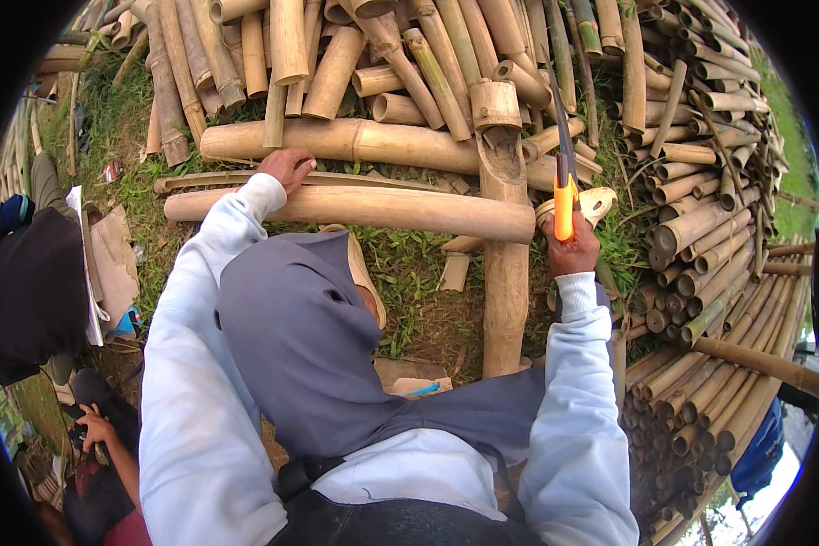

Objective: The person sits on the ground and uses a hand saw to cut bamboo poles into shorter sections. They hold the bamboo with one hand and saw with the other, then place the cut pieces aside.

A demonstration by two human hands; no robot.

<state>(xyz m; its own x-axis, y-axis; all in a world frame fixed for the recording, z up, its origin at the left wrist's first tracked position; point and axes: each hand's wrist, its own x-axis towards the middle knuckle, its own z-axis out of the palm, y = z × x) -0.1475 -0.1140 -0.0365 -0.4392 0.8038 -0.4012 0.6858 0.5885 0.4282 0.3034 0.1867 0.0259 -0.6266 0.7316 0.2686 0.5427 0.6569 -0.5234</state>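
A thick tan bamboo pole (400,207) lies crosswise in front of me, its right end over an upright-running bamboo piece (505,309) with a cut-open hollow near its far end. My left hand (288,169) is curled at the pole's far side, left of its middle, gripping it. My right hand (571,247) is closed around the orange handle (564,209) of a hand saw. The saw's long dark blade (563,127) points away from me, to the right of the pole's cut end. The fingertips of my left hand are partly hidden.
Another thick bamboo pole (337,141) lies just beyond. Cut bamboo pieces (337,68) are heaped at the far side, with stacked bamboo (701,209) to the right. Cardboard (116,264) lies at left. Another person's hand (93,426) shows at lower left.
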